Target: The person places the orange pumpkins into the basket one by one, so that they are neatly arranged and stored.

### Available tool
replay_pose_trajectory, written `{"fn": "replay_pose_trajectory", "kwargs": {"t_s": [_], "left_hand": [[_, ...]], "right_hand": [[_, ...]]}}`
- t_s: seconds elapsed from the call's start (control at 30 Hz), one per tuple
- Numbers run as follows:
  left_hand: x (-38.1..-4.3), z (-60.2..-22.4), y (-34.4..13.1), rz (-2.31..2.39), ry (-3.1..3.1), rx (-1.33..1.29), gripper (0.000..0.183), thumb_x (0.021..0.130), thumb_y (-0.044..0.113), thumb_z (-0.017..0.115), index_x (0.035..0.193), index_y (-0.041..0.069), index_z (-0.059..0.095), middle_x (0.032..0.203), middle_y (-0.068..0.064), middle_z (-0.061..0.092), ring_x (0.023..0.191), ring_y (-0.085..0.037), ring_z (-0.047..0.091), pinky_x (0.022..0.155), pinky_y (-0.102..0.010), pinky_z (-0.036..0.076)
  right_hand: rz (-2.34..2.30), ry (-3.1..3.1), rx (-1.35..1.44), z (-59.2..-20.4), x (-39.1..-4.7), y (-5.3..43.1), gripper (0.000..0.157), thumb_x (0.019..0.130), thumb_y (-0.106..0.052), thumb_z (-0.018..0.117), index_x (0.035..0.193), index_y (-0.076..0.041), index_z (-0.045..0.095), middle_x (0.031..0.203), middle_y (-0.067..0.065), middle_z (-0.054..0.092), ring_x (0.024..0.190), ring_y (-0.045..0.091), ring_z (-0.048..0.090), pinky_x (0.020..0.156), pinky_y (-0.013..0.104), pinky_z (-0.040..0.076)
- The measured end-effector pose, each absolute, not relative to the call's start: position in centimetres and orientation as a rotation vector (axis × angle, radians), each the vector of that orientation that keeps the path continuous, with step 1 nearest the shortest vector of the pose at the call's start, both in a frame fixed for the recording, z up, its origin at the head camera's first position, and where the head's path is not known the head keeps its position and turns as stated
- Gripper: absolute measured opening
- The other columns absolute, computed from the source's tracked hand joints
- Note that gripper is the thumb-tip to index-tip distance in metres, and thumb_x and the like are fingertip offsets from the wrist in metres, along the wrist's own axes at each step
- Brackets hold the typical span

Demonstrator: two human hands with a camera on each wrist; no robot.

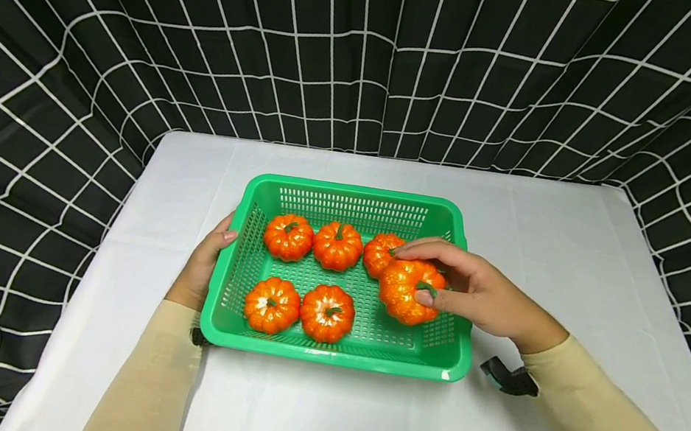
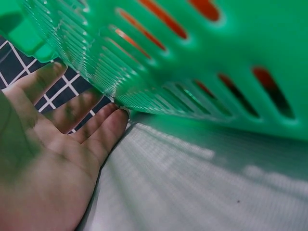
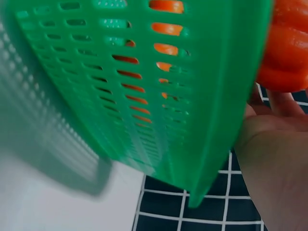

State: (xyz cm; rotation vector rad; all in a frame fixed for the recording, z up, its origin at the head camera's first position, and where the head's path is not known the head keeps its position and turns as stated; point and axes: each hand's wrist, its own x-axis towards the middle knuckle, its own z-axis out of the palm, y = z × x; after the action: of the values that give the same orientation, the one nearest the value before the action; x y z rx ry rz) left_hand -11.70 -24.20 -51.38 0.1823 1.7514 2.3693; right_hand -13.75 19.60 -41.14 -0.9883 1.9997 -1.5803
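A green plastic basket (image 1: 324, 355) with slotted walls stands on the white table. Inside, two orange toy pumpkins (image 1: 272, 305) sit in the front row and three in the back row. My right hand (image 1: 475, 287) grips another shiny orange pumpkin (image 1: 404, 291) above the basket's right part, partly covering the back right pumpkin (image 1: 382, 251). In the right wrist view, this hand is mostly behind the basket wall (image 3: 211, 96). My left hand (image 2: 62, 149) rests against the basket's left side, its fingers fairly straight and touching the wall; the thumb lies at the rim.
White cloth (image 1: 315, 419) covers the table under and around the basket. Black curtains with a white grid (image 1: 368, 62) hang at the back and both sides. A black strap (image 1: 509, 378) shows at my right wrist.
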Motion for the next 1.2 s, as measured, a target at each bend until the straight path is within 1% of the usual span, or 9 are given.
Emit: {"fn": "replay_pose_trajectory", "kwargs": {"t_s": [0.23,0.47,0.67,0.9,1.03,1.2], "left_hand": [[-12.0,-51.7,-24.4,2.386,1.743,0.177,0.072,0.102,0.021,0.031,0.174,0.020,0.029,0.155,-0.018,0.050,0.116,-0.028,0.063,0.095,-0.038,0.059],[-12.0,-51.7,-24.3,2.395,1.736,0.176,0.072,0.102,0.021,0.032,0.173,0.019,0.031,0.151,-0.018,0.054,0.114,-0.027,0.065,0.094,-0.039,0.060],[-12.0,-51.7,-24.2,2.396,1.744,0.170,0.072,0.102,0.021,0.032,0.174,0.019,0.030,0.153,-0.017,0.052,0.113,-0.026,0.065,0.094,-0.038,0.060],[-12.0,-51.8,-24.3,2.401,1.712,0.172,0.075,0.102,0.022,0.029,0.176,0.020,0.023,0.163,-0.018,0.042,0.120,-0.026,0.061,0.099,-0.039,0.057],[-12.0,-51.9,-24.3,2.389,1.733,0.158,0.074,0.102,0.023,0.030,0.176,0.021,0.024,0.162,-0.018,0.042,0.119,-0.028,0.060,0.098,-0.039,0.057],[-11.9,-51.9,-24.2,2.382,1.753,0.144,0.072,0.102,0.024,0.031,0.175,0.023,0.028,0.160,-0.018,0.045,0.120,-0.030,0.060,0.097,-0.039,0.057]], "right_hand": [[-1.551,1.995,-1.018,-41.6,-13.9,18.3,0.052,0.099,0.001,0.075,0.147,-0.016,0.067,0.155,0.008,0.055,0.146,0.031,0.044,0.112,0.039,0.049],[-1.513,1.982,-1.047,-42.1,-14.0,17.2,0.049,0.100,-0.002,0.076,0.146,-0.016,0.068,0.150,0.002,0.060,0.144,0.029,0.047,0.113,0.041,0.048],[-1.464,2.004,-1.073,-42.9,-14.5,16.4,0.047,0.100,-0.006,0.077,0.145,-0.017,0.069,0.147,0.001,0.061,0.141,0.028,0.048,0.114,0.052,0.046],[-1.404,1.982,-1.094,-43.5,-14.9,15.9,0.045,0.101,-0.010,0.076,0.145,-0.018,0.070,0.143,0.000,0.062,0.137,0.028,0.050,0.109,0.060,0.046],[-1.349,1.997,-1.098,-43.5,-14.8,15.8,0.043,0.101,-0.014,0.077,0.143,-0.021,0.072,0.144,-0.005,0.062,0.139,0.025,0.049,0.112,0.058,0.044],[-1.267,2.016,-1.133,-43.7,-14.8,15.8,0.042,0.102,-0.017,0.078,0.143,-0.021,0.072,0.144,-0.006,0.063,0.138,0.023,0.051,0.114,0.054,0.042]]}}
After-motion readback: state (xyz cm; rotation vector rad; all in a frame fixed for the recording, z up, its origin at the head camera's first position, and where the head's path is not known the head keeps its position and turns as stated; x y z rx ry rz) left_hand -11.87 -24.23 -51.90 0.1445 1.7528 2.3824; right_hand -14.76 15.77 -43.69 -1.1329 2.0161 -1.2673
